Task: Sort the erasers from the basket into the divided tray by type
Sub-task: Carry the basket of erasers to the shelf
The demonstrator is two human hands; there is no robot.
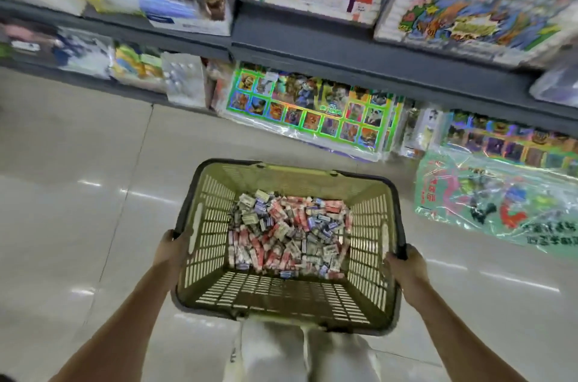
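Basket (pixel 206 225): olive-green slatted plastic with a dark rim, held above the floor (pixel 78 162) in front of the person and tilted, far end lower.

Left hand (pixel 170 248): clamped on the left rim, fingers curled over the edge.

Right hand (pixel 406 262): clamped on the right rim, thumb on top. The 2 hands are well apart, 1 on each side of the basket.

Erasers (pixel 287 234): a loose heap of small wrapped blocks, red, blue and grey-white, all inside the basket and piled toward its far end. The near part of the basket bottom is bare.

Surroundings: pale glossy tiled floor; grey shelves (pixel 312 47) stacked with colourful boxed goods; a green-bordered card sheet (pixel 312 109) on the lowest level; a green printed plastic bag (pixel 500 203) on the floor at right. Light trousers (pixel 272 353) show below the basket. Picture is blurred toward the top.
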